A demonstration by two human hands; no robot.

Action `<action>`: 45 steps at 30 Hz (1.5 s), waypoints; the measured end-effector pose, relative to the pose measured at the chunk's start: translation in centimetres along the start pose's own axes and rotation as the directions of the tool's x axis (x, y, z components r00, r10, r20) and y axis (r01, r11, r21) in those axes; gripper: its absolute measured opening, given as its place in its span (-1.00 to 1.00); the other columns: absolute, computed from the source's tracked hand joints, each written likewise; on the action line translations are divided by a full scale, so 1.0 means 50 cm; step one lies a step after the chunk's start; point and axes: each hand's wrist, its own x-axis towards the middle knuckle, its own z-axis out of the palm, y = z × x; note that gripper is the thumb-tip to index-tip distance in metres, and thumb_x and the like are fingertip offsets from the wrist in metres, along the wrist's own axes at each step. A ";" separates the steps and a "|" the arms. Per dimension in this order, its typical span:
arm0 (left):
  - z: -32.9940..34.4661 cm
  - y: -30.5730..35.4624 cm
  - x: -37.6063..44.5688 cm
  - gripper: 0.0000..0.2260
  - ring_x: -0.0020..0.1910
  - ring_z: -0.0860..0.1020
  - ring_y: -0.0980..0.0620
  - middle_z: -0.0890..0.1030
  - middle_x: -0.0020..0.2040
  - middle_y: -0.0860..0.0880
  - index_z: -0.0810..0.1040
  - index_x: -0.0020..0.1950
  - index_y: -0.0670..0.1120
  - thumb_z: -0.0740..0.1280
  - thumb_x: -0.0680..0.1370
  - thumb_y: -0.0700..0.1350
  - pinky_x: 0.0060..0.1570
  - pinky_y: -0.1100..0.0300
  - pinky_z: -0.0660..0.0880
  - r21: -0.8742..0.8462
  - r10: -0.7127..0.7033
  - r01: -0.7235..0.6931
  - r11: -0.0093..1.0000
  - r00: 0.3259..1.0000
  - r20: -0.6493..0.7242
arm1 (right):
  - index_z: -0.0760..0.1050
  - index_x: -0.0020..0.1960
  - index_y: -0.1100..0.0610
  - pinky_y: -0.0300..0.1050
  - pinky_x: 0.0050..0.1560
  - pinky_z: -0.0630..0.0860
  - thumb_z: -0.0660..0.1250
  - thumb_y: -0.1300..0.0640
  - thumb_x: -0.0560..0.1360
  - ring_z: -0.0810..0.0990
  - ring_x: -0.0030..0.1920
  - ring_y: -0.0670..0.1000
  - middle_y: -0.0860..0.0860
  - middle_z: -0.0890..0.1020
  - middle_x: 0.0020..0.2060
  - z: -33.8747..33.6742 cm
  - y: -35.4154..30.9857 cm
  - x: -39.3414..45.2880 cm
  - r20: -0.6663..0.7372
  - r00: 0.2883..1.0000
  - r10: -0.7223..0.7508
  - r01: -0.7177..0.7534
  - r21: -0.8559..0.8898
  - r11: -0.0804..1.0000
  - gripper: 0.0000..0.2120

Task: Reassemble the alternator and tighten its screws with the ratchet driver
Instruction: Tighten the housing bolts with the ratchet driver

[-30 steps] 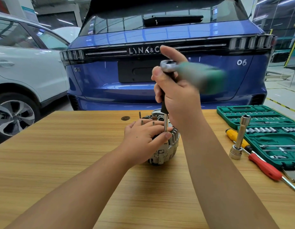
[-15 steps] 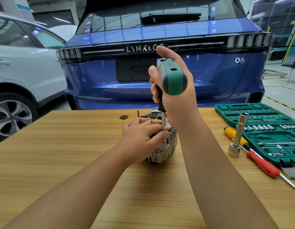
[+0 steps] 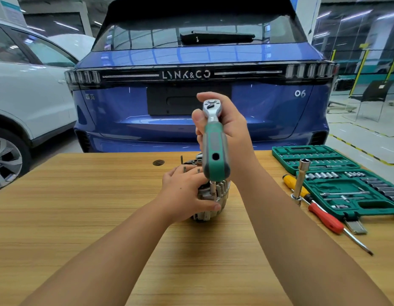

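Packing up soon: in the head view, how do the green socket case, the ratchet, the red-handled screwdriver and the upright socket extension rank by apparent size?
1. green socket case
2. red-handled screwdriver and ratchet: alike; the ratchet is raised nearer the camera, so unsure
3. upright socket extension

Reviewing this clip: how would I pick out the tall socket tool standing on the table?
Start at the open green socket case on the right of the wooden table. At its left edge a silver tubular socket stands upright. The yellow-handled and red-handled screwdrivers beside it lie flat.
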 end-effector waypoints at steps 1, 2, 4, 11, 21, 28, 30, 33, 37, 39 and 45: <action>0.000 -0.001 0.002 -0.49 0.49 0.16 0.09 0.37 0.43 0.29 0.42 0.35 0.35 0.47 0.43 0.27 0.46 -0.16 0.19 -0.005 -0.005 0.005 1.000 1.000 0.010 | 0.50 0.11 -0.01 -0.14 -0.40 0.39 0.33 0.24 0.60 0.39 -0.38 -0.05 -0.05 0.49 -0.31 0.000 -0.008 0.002 0.008 1.000 -0.008 0.008 -0.003 1.000 -0.83; 0.001 -0.001 0.004 -0.45 0.50 0.15 0.08 0.34 0.46 0.30 0.40 0.40 0.34 0.45 0.43 0.29 0.48 -0.16 0.15 0.020 -0.003 0.003 1.000 1.000 0.008 | 0.50 0.10 0.00 -0.16 -0.43 0.38 0.32 0.24 0.60 0.37 -0.39 -0.05 -0.02 0.46 -0.31 0.000 -0.019 0.005 0.008 1.000 -0.016 0.016 0.001 1.000 -0.83; 0.004 -0.004 0.010 -0.44 0.49 0.14 0.07 0.30 0.48 0.34 0.37 0.42 0.37 0.41 0.43 0.34 0.46 -0.11 0.07 0.114 0.015 -0.013 0.993 1.000 -0.017 | 0.50 0.09 0.00 -0.18 -0.46 0.37 0.32 0.24 0.61 0.36 -0.42 -0.05 0.01 0.44 -0.31 -0.004 -0.037 0.014 -0.010 1.000 -0.024 0.024 0.009 1.000 -0.84; 0.007 -0.016 0.009 -0.44 0.55 0.08 0.01 0.27 0.52 0.31 0.37 0.43 0.37 0.38 0.45 0.36 0.47 -0.08 -0.09 0.124 0.030 -0.027 0.992 0.999 -0.017 | 0.53 0.04 -0.10 -0.09 -0.33 0.51 0.35 0.11 0.60 0.50 -0.33 0.04 -0.01 0.53 -0.31 -0.032 -0.045 -0.019 0.012 0.999 0.035 -0.033 -0.123 0.992 -0.90; -0.006 0.050 -0.094 -0.40 0.46 0.34 0.18 0.39 0.41 0.37 0.27 0.36 0.48 0.41 0.37 0.34 0.41 -0.02 0.30 -0.437 0.052 -0.208 0.875 0.938 -0.342 | 0.49 0.05 0.05 -0.11 0.10 0.62 0.20 -0.05 0.57 0.67 0.00 -0.03 0.00 0.69 -0.10 -0.049 -0.128 -0.092 0.096 0.986 0.138 -0.090 -0.397 0.913 -0.80; -0.020 0.110 -0.136 -0.83 -0.26 0.51 0.26 0.57 -0.23 0.22 0.54 0.11 0.32 0.21 0.58 0.24 -0.27 0.37 0.47 -0.718 0.128 -0.235 0.655 0.971 -0.201 | 0.49 0.04 -0.24 -0.45 -0.24 0.45 0.18 -0.23 0.55 0.58 -0.18 -0.33 -0.42 0.58 -0.18 -0.038 -0.140 -0.163 0.181 0.949 0.257 -0.083 -0.644 0.760 -0.82; -0.006 0.105 -0.144 -0.73 -0.27 0.47 0.15 0.56 -0.23 0.07 0.57 0.12 0.14 0.20 0.60 0.24 -0.27 0.31 0.42 -0.715 0.118 -0.204 0.668 0.979 -0.169 | 0.54 0.03 -0.20 -0.42 -0.32 0.48 0.27 -0.15 0.56 0.58 -0.31 -0.29 -0.34 0.62 -0.25 -0.057 -0.145 -0.175 0.247 0.879 0.409 -0.188 -0.608 0.771 -0.89; 0.017 0.092 -0.153 -0.71 -0.22 0.50 0.04 0.58 -0.18 0.01 0.55 0.04 0.14 0.20 0.52 0.28 -0.17 0.18 0.43 -0.655 0.056 -0.146 0.741 0.986 -0.157 | 0.65 0.13 0.00 -0.15 -0.26 0.60 0.32 0.22 0.59 0.64 -0.25 -0.02 0.03 0.68 -0.18 -0.111 -0.164 -0.188 0.321 0.667 0.672 -0.578 -0.347 0.739 -0.78; 0.032 0.096 -0.144 -0.78 -0.26 0.50 0.16 0.57 -0.18 0.10 0.52 0.00 0.22 0.22 0.48 0.28 -0.21 0.22 0.41 -0.599 -0.013 -0.090 0.796 0.986 -0.166 | 0.66 0.21 0.12 -0.10 -0.24 0.62 0.21 0.15 0.64 0.68 -0.13 0.13 0.26 0.67 0.04 -0.160 -0.183 -0.195 0.253 0.611 0.751 -0.771 -0.026 0.636 -0.72; 0.042 0.103 -0.131 -0.86 -0.27 0.48 0.11 0.56 -0.20 0.04 0.52 -0.03 0.21 0.25 0.51 0.21 -0.20 0.15 0.40 -0.580 0.005 -0.102 0.808 0.986 -0.167 | 0.67 0.15 0.11 -0.11 -0.26 0.60 0.27 0.00 0.62 0.66 -0.20 0.08 0.20 0.69 -0.02 -0.164 -0.185 -0.202 0.201 0.588 0.784 -0.790 -0.067 0.609 -0.72; 0.075 0.134 -0.100 -0.92 -0.33 0.43 0.24 0.48 -0.32 0.25 0.50 -0.13 0.27 0.29 0.56 0.12 -0.34 0.38 0.32 -0.525 0.083 -0.177 0.833 0.977 -0.197 | 0.66 0.15 0.08 -0.20 -0.34 0.51 0.30 0.10 0.60 0.59 -0.29 -0.01 0.16 0.67 -0.12 -0.201 -0.188 -0.231 0.086 0.629 0.773 -0.772 -0.049 0.634 -0.79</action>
